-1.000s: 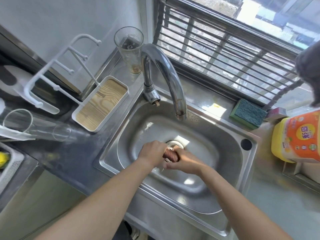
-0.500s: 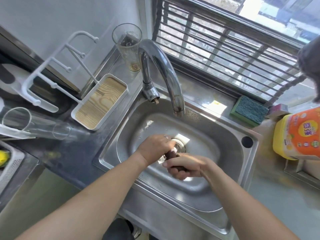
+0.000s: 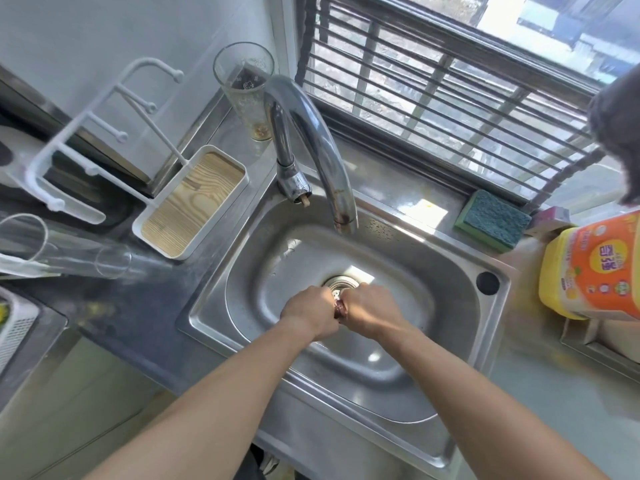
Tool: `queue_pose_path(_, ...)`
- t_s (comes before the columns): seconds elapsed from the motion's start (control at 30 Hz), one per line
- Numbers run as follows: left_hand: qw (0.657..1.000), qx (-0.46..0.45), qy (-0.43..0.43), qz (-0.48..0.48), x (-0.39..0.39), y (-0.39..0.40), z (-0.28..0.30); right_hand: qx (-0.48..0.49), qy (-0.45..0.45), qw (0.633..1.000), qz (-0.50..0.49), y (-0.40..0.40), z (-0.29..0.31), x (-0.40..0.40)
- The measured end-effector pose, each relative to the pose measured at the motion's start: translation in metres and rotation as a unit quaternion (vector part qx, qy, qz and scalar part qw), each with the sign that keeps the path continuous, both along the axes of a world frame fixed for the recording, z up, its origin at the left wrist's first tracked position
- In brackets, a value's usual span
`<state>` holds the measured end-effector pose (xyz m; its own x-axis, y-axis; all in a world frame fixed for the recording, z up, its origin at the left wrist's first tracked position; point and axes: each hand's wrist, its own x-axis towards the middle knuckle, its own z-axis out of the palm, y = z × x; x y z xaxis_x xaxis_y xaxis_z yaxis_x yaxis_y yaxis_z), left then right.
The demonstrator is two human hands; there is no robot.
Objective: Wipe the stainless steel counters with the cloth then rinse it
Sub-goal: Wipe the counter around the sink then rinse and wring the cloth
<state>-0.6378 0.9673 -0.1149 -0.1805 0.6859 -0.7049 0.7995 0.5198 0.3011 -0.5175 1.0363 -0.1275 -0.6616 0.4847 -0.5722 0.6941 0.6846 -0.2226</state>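
Both hands are together over the stainless steel sink (image 3: 460, 278), just in front of the drain (image 3: 337, 284). My left hand (image 3: 308, 315) and my right hand (image 3: 372, 311) are clenched on a small dark brownish cloth (image 3: 339, 310), of which only a sliver shows between the fists. The curved chrome faucet (image 3: 322, 157) arches over the basin behind them; no water stream is visible from its spout. The steel counter (image 3: 408, 199) runs along the window sill.
A white tray with a wooden base (image 3: 194, 206) and a white rack (image 3: 90, 133) stand left of the sink. A tall glass (image 3: 247, 91) stands behind the faucet, another glass (image 3: 65, 251) lies at the left. A green sponge (image 3: 493, 221) and a yellow-orange bottle (image 3: 595, 268) sit right.
The two hands, staggered half a second ago with the right one lower, have come back level and pressed together on the cloth, twisting it over the drain.
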Motion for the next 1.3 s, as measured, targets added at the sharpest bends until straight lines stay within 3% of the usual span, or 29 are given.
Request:
queue_pose_path(0.1, 0.986, -0.019, -0.115, 0.117, 0.004, -0.005, -0.003, 0.020, 0.027, 0.997, 0.065, 0.008, 0.000, 0.001)
queue_pose_path(0.2, 0.947, -0.056, -0.220, 0.226, 0.004, -0.008, -0.001, 0.049, 0.048, 0.991, 0.112, 0.012, 0.000, -0.001)
queue_pose_path(0.33, 0.913, -0.148, -0.306, 0.228, -0.005, -0.006, 0.000, 0.060, 0.112, 0.986, 0.109, 0.015, -0.002, 0.004)
queue_pose_path(0.4, 0.919, -0.116, -0.302, 0.227, -0.006, -0.005, -0.004, 0.056, 0.117, 0.987, 0.091, 0.017, -0.006, 0.004)
queue_pose_path(0.47, 0.948, -0.050, -0.239, 0.204, -0.004, -0.004, -0.015, 0.029, 0.089, 0.995, 0.034, 0.017, -0.010, 0.004)
queue_pose_path(0.57, 0.952, 0.023, -0.186, 0.242, -0.002, -0.009, -0.029, -0.102, 0.098, 0.986, -0.083, 0.017, -0.012, 0.011)
queue_pose_path(0.63, 0.911, 0.064, -0.166, 0.372, -0.002, -0.011, -0.033, -0.169, 0.126, 0.967, -0.143, 0.015, -0.009, 0.018)
queue_pose_path(0.67, 0.875, 0.077, -0.157, 0.452, -0.003, -0.011, -0.032, -0.190, 0.138, 0.955, -0.181, 0.011, -0.006, 0.020)
queue_pose_path(0.77, 0.720, 0.009, -0.291, 0.630, -0.003, -0.009, -0.023, -0.209, 0.152, 0.929, -0.266, -0.006, 0.000, 0.022)
queue_pose_path(0.87, 0.675, 0.010, -0.405, 0.616, 0.005, -0.015, -0.019, -0.213, 0.200, 0.901, -0.320, -0.026, 0.003, 0.020)
queue_pose_path(1.0, 0.612, 0.091, -0.447, 0.646, 0.007, -0.023, -0.022, -0.199, 0.314, 0.790, -0.487, -0.049, 0.007, 0.019)
queue_pose_path(1.1, 0.612, 0.107, -0.442, 0.647, 0.004, -0.030, -0.018, -0.061, 0.318, 0.755, -0.570, -0.055, 0.012, 0.014)
queue_pose_path(1.2, 0.624, 0.101, -0.416, 0.654, 0.000, -0.038, -0.012, 0.009, 0.341, 0.747, -0.571, -0.056, 0.039, 0.007)
queue_pose_path(1.27, 0.652, 0.064, -0.375, 0.656, -0.003, -0.041, -0.004, 0.008, 0.384, 0.760, -0.525, -0.059, 0.064, 0.004)
queue_pose_path(1.3, 0.683, 0.042, -0.341, 0.645, -0.004, -0.042, 0.005, -0.020, 0.404, 0.762, -0.505, -0.061, 0.075, 0.003)
